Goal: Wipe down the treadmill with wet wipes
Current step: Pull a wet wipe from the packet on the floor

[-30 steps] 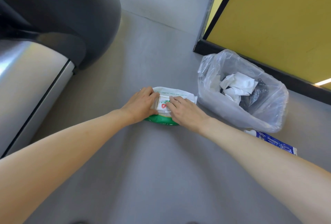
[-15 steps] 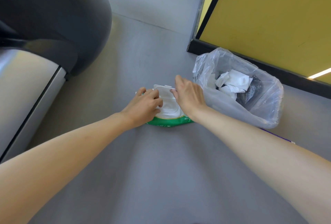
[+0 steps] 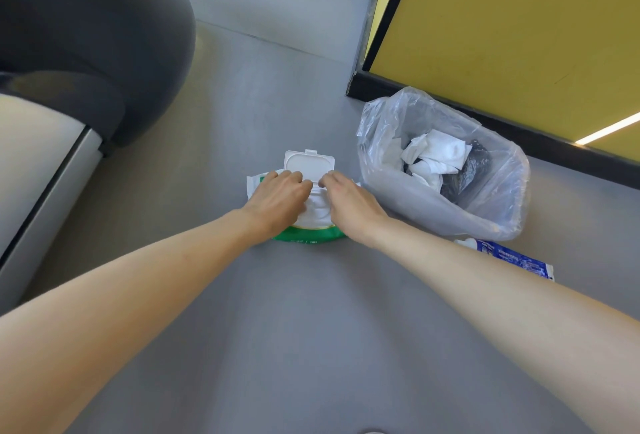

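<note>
Reaching down with both arms, I have the wet wipes pack (image 3: pixel 316 211) lying flat on the floor (image 3: pixel 294 322). It sits just beside the bin (image 3: pixel 498 191) and well apart from the treadmill (image 3: pixel 86 38) on my left. I judge that is the point of the spot: a fresh sheet can come out and a spent one can drop in without my shifting. The lid (image 3: pixel 309 164) stands flipped back at the far edge, so the opening beneath it is bare.

My left hand (image 3: pixel 278 198) lies on the pack's left half, knuckles up, fingers bent down toward the opening. I take it to be pinning the soft pack so it won't lift when a sheet is drawn. My right hand (image 3: pixel 349 203) mirrors it on the other half, with its bent fingers at the foot of the lid. The two hands come close together, with only a narrow gap between the knuckles. Whether either one is pinching a wipe or merely pressing I cannot tell, since my own fingers hide the opening.

Both forearms run straight out and converge on the pack, wrists low near the floor.

Crumpled used wipes (image 3: pixel 438 156) sit inside the bin's clear liner, so some wiping looks done. A blue packet (image 3: pixel 510 258) lies just beside the bin.
</note>
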{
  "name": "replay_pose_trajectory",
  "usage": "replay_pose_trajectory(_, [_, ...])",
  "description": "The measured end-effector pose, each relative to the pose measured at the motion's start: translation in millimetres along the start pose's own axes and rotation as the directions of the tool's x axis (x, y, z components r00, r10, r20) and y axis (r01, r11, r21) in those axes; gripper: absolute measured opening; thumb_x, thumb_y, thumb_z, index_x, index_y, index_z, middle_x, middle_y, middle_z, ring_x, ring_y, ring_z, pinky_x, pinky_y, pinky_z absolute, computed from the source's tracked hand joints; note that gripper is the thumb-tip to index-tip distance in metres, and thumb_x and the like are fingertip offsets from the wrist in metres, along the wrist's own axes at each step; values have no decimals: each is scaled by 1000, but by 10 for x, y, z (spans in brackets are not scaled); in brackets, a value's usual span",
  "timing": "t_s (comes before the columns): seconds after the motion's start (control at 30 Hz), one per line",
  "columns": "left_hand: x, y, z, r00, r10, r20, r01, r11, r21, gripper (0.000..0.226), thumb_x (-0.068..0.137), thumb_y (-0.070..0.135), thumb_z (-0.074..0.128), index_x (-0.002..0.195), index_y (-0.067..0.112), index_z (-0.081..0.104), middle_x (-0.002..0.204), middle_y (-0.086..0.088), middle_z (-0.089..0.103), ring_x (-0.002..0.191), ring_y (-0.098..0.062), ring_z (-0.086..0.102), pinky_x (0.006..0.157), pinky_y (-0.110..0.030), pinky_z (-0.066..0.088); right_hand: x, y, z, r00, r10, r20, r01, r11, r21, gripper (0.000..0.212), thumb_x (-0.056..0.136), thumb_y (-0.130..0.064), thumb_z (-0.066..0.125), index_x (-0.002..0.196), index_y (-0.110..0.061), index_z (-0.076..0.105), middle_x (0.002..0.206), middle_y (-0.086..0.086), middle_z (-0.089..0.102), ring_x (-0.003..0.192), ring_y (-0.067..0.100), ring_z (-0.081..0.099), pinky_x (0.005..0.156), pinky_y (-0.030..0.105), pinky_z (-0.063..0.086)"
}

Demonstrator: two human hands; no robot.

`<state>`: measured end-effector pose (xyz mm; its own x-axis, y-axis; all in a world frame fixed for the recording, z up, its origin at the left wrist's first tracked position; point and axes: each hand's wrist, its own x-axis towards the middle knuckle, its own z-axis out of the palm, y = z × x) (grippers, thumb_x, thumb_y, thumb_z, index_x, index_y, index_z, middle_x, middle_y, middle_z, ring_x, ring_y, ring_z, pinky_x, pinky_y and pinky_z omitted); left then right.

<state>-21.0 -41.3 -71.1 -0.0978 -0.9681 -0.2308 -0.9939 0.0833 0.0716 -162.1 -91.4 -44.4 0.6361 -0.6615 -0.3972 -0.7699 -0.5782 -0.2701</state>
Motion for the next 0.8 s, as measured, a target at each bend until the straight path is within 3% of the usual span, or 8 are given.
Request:
replay_pose_trajectory(0.13, [47,81,-123,998,-13,64,10,999,40,7,90,5,44,88,10,47,88,-6,44,90,-27,49,68,-29,25,-9,22,11,1000,-14,22,14,1000,-23,42,82,11,37,119,-7,46,122,6,43,106,28,47,69,41,43])
replay_pose_trajectory(0.23, [84,40,-163,989,-94,116,116,973,-201,4,83,5,51,80,3,51,83,-10,53,79,-29,49,62,-33,32,-19,33,31,999,-14,51,15,1000,-15,34,86,4,38,118,-7,45,121,6,39,108,28,46,64,38,37])
replay_pose_trajectory(0.33, [74,-113,-201,961,-175,212,268,771,-578,14,78,9,60,80,-5,63,74,-12,57,69,-22,45,60,-29,38,-44,23,11,996,-12,88,11,1000,13,31,95,-16,48,125,-10,42,137,5,31,120,28,42,75,38,40])
replay_pose_trajectory(0.43, [34,-200,-301,932,-210,294,361,527,-769,12,79,9,62,68,8,58,66,-2,49,63,-16,41,56,-24,33,-65,-1,-32,994,8,108,-11,1000,21,40,95,-26,53,130,-12,40,149,6,23,129,27,36,85,39,40])
replay_pose_trajectory(0.53, [26,-204,-368,914,-216,343,403,391,-828,14,81,10,63,68,13,56,67,1,50,67,-14,43,63,-25,35,-62,-24,-22,996,20,88,-21,1000,10,43,93,-28,57,130,-12,39,149,7,25,130,28,36,88,39,40])
replay_pose_trajectory(0.7, [15,-223,-399,902,-230,365,420,273,-865,17,82,11,62,68,15,53,72,-1,49,74,-17,45,74,-27,37,-50,-32,17,999,3,39,-3,1000,-6,45,92,-28,59,129,-12,38,134,6,36,120,28,42,77,37,37])
replay_pose_trajectory(0.8, [-18,-256,-427,888,-249,386,419,95,-903,17,85,10,59,70,14,51,74,-5,51,68,-17,51,73,-24,46,-49,-30,3,1000,-3,28,3,1000,-9,45,91,-27,61,127,-11,39,132,6,37,120,28,42,76,36,37])
